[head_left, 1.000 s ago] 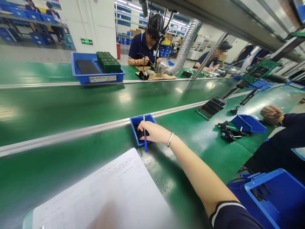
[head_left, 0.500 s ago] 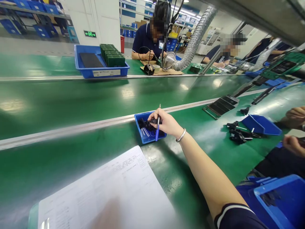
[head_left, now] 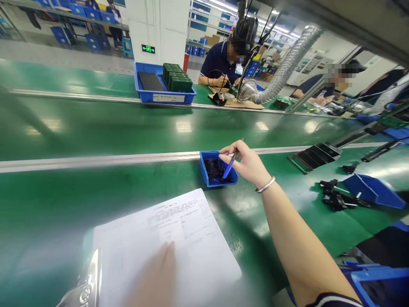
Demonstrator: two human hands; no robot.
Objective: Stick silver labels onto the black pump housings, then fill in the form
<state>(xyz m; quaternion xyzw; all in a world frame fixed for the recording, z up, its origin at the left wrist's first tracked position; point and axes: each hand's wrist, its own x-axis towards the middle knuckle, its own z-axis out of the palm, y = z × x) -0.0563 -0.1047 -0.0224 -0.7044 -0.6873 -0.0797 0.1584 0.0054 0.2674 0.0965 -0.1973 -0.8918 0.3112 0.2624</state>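
Observation:
A blue pen [head_left: 230,165] is held in my right hand [head_left: 247,160], which has a metal bangle at its wrist. The hand hovers at the right rim of a small blue bin [head_left: 220,184] with dark black parts [head_left: 213,169] inside. Thumb and forefinger come close together above the bin; whether they touch a part I cannot make out. My left hand [head_left: 156,275] is a blur over printed paper [head_left: 198,247] on a clipboard. Its fingers point up the page, too smeared to show their pose. The clipboard's metal clip [head_left: 84,290] shows at lower left.
Across the green bench, a blue tray [head_left: 164,99] holds green circuit boards [head_left: 177,78]. A co-worker [head_left: 220,64] sits behind it near a silver duct hose [head_left: 281,81]. To the right lie black parts [head_left: 338,196], a blue scoop-shaped bin [head_left: 373,189] and a slotted rack [head_left: 315,157].
My view has shifted, so the bench things sit farther right or lower. My right hand has lifted slightly off the bin's contents, still with the pen. More of the clipboard and left hand shows.

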